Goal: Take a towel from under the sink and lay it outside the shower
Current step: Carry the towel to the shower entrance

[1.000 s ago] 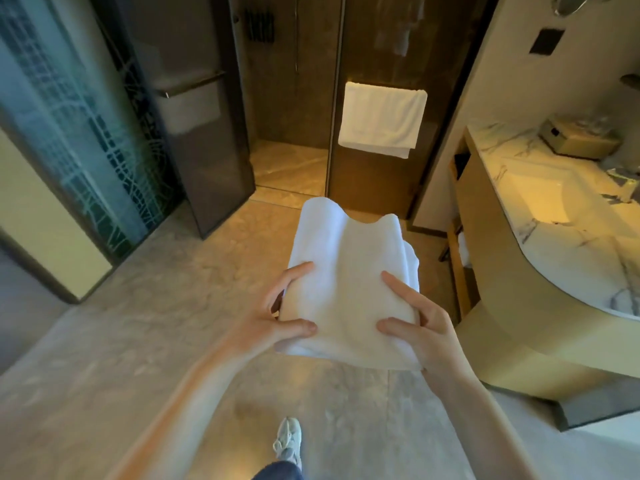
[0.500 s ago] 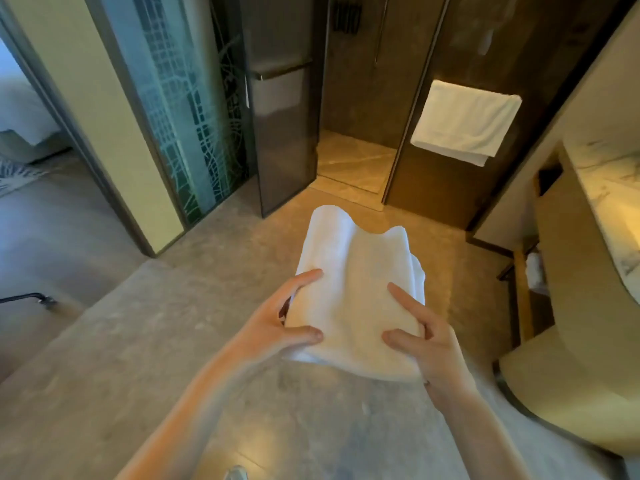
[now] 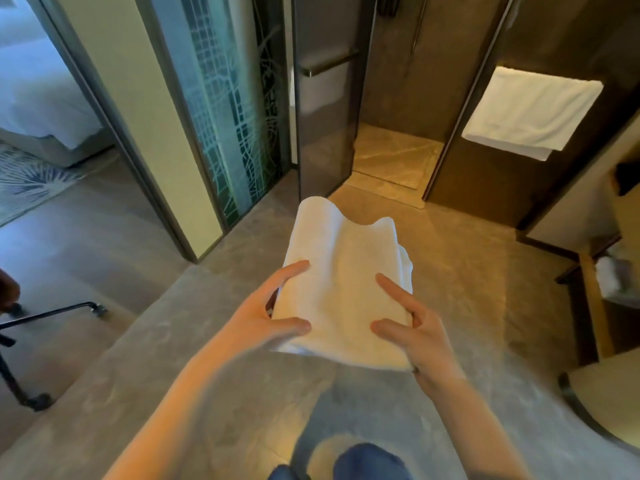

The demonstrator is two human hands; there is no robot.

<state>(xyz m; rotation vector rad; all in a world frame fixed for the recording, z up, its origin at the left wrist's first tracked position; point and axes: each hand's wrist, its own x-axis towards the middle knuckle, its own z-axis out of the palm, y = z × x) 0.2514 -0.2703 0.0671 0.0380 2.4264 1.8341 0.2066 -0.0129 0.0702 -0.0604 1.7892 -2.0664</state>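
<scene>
**Towel in both hands, short of the shower**

Head view: towel (image 3: pixel 341 289), white and folded into a thick pad, is riding in front of the person above the floor (image 3: pixel 460 271), held between both hands. Left hand (image 3: pixel 258 315) is clasping the near-left edge, thumb and forefinger spread on top, the other fingers hidden beneath. Right hand (image 3: pixel 412 329) is gripping the near-right corner the same way. The far end is sagging and rippling past the fingers, so the cloth is judged soft, light and floppy, not slippery and not fragile. Shower (image 3: pixel 394 154) is standing open ahead, its threshold well apart from the towel; a second towel (image 3: pixel 530 110) is hanging on the glass to the right. For laying it flat, holding two adjacent corners of the top layer is looking best, letting the folds drop open over bare floor just before the threshold.
</scene>
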